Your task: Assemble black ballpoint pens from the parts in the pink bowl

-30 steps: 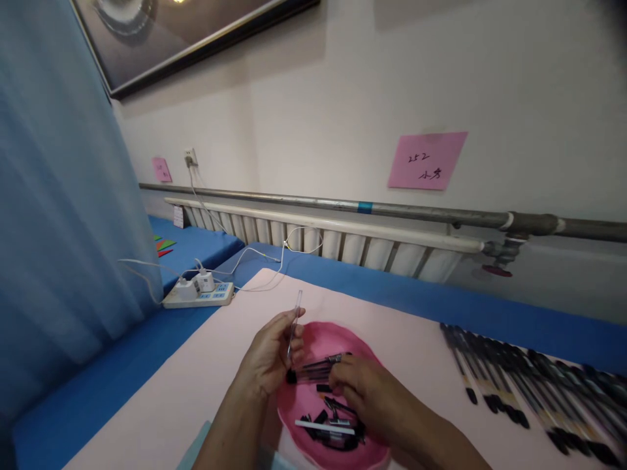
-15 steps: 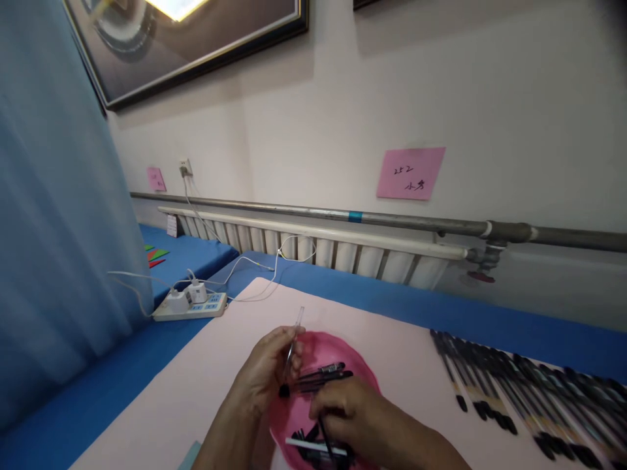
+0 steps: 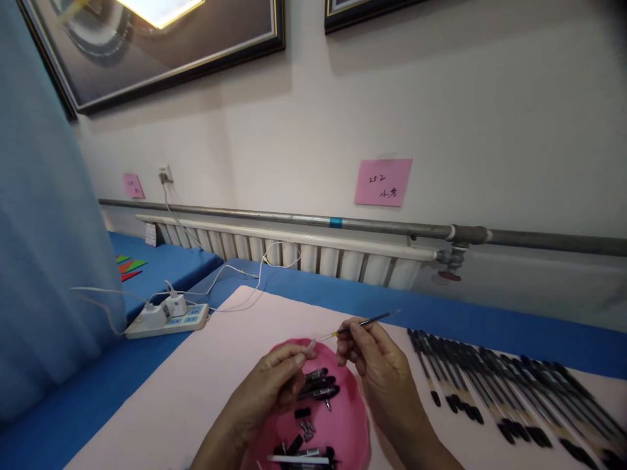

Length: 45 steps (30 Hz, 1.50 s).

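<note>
My left hand (image 3: 277, 385) is closed on a clear pen barrel (image 3: 310, 344), of which only the tip shows past my fingers. My right hand (image 3: 375, 359) pinches a thin pen refill (image 3: 365, 322), its tip pointing left toward the barrel's open end. Both hands hover over a pink dish (image 3: 350, 424) that holds several black pen caps and parts (image 3: 316, 385). The dish rests on a pale pink mat (image 3: 215, 365).
A row of several assembled black pens (image 3: 494, 385) lies on the mat to the right. A white power strip (image 3: 166, 320) with chargers and cables sits at left on the blue table cover (image 3: 98, 405). A radiator (image 3: 294, 248) and a pipe run along the wall behind. A blue curtain (image 3: 44, 261) hangs left.
My right hand has risen out of the dish with a refill and brought it up to the barrel. My left hand has tilted the barrel toward it. The camera has shifted right.
</note>
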Motion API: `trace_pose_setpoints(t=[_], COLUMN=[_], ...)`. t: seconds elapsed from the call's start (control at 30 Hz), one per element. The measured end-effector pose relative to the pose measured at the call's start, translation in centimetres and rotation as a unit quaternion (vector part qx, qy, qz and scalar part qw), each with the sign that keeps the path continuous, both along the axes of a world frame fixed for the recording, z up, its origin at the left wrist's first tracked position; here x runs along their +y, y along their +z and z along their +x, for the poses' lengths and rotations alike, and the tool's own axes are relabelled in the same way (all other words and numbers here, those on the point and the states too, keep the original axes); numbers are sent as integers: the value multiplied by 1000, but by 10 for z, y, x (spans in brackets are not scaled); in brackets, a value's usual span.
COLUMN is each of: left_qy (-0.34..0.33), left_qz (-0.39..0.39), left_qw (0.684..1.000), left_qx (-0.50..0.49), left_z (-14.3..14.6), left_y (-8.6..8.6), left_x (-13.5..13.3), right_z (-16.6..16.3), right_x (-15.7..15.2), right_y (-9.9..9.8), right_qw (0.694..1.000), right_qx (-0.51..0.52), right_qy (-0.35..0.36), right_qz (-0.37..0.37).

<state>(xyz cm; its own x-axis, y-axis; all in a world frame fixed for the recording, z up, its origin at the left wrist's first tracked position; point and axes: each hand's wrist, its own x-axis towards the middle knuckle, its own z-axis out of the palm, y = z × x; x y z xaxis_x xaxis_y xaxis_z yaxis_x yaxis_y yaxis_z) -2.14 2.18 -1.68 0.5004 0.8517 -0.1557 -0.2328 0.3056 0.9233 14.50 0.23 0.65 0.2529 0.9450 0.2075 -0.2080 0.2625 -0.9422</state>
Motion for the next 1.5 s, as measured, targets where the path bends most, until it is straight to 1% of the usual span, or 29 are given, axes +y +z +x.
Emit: trace_pose_setpoints(t=[0.13, 0.57, 0.73, 0.87, 0.93, 0.97, 1.03, 1.1, 1.17, 1.23, 1.3, 1.37, 1.43, 1.47, 1.5], left_qy=[-8, -8, -9, -1, 3, 5, 2, -3, -10, -13, 3, 35, 75, 95, 113], left_qz=[1, 2, 0, 9, 10, 9, 5, 0, -22, -57, -88, -101, -106, -108, -111], left_qw=[1000, 1000, 999, 998, 998, 999, 1000, 1000, 1000, 997, 992, 985, 976, 972, 969], left_qx=[0, 9, 47, 62, 54, 47, 26, 6, -13, -40, -86, -136, -174, -184, -187], left_z=[0, 0, -1, 4, 5, 5, 4, 3, 3, 4, 3, 1, -2, -4, -6], left_y=[1, 2, 4, 4, 2, 1, 0, -1, -1, 0, 2, 4, 5, 5, 5], left_x=[0, 0, -1, -3, -2, -2, -1, -1, -2, -2, -2, 1, 4, 6, 8], right_z=[-2, -1, 5, 2, -1, -2, -3, -1, 3, 5, 7, 8, 9, 9, 9], right_x=[0, 0, -1, 0, 0, -1, -1, 0, 2, 4, 5, 4, 1, -1, -3], right_y=[1, 1, 4, 1, 0, -1, 0, 1, 1, 0, -1, 0, 3, 4, 5], right_qw=[1000, 1000, 995, 981, 976, 978, 984, 990, 993, 995, 995, 991, 977, 963, 941], right_qx=[-1, -12, -101, -158, -152, -142, -124, -109, -86, -62, -62, -107, -201, -262, -327], right_qy=[7, 24, 19, 95, 129, 132, 106, 55, 16, 0, -10, -9, 14, 37, 73], right_qz=[-10, -5, 2, -66, -84, -82, -73, -69, -73, -75, -76, -79, -68, -56, -44])
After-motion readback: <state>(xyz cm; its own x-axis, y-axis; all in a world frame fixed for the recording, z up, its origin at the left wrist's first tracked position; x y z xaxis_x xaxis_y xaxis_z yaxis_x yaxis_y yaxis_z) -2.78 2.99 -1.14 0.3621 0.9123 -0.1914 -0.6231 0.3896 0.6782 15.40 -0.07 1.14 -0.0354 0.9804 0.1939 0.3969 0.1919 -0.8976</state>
